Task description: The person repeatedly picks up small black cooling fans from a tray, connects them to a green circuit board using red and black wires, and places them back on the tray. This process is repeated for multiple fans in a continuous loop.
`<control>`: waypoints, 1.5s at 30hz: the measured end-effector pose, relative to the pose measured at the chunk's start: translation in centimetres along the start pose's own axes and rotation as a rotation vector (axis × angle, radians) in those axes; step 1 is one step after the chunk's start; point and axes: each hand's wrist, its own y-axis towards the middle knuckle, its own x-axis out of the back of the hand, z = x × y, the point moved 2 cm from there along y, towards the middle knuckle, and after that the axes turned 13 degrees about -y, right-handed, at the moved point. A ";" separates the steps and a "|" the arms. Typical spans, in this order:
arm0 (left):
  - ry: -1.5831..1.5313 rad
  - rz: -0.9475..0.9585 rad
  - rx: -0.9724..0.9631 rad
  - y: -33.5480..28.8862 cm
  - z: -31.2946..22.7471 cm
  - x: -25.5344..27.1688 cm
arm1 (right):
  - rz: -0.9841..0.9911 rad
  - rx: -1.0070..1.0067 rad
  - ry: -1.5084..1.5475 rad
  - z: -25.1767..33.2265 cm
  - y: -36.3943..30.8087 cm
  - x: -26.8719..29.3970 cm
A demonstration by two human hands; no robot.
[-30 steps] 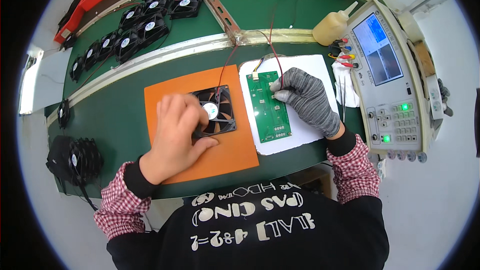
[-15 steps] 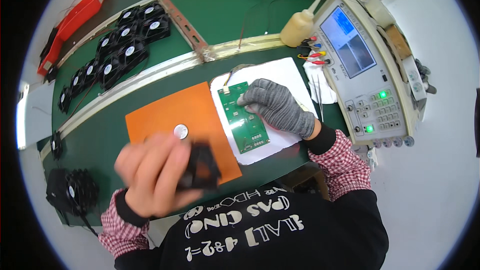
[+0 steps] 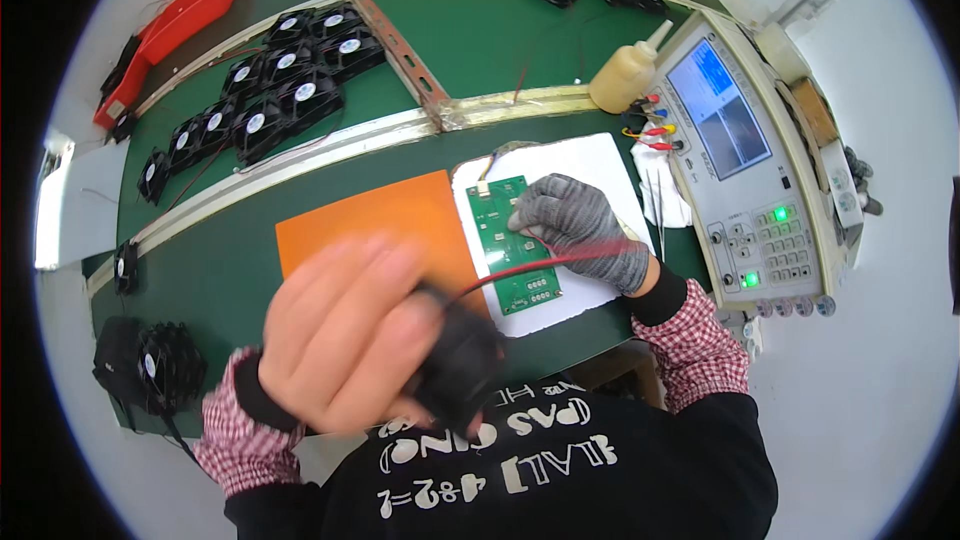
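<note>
My bare left hand [image 3: 345, 335] holds a small black cooling fan [image 3: 460, 360] lifted close to my chest; both are blurred. A red wire [image 3: 560, 262] runs from the fan up toward the green circuit board [image 3: 512, 240], which lies on a white pad [image 3: 590, 165]. My right hand [image 3: 580, 225], in a grey knit glove, rests on the board's right edge, fingers curled over it. The orange mat [image 3: 370, 220] lies bare beside the pad.
A grey test instrument [image 3: 755, 170] with a blue screen and green lights stands at the right. A beige squeeze bottle [image 3: 625, 75] stands behind the pad. Several black fans [image 3: 270, 90] sit in rows at the back left; more fans [image 3: 165, 365] lie at the near left. A red tray [image 3: 170, 25] is far left.
My left hand lifted the fan off the orange mat and brought it toward my body. The small round piece seen on the mat half a second ago is gone. The right hand stayed on the board.
</note>
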 end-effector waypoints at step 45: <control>-0.125 0.238 0.747 -5.8 4.6 -3.1 | 0.129 -0.350 0.095 0.6 0.4 0.0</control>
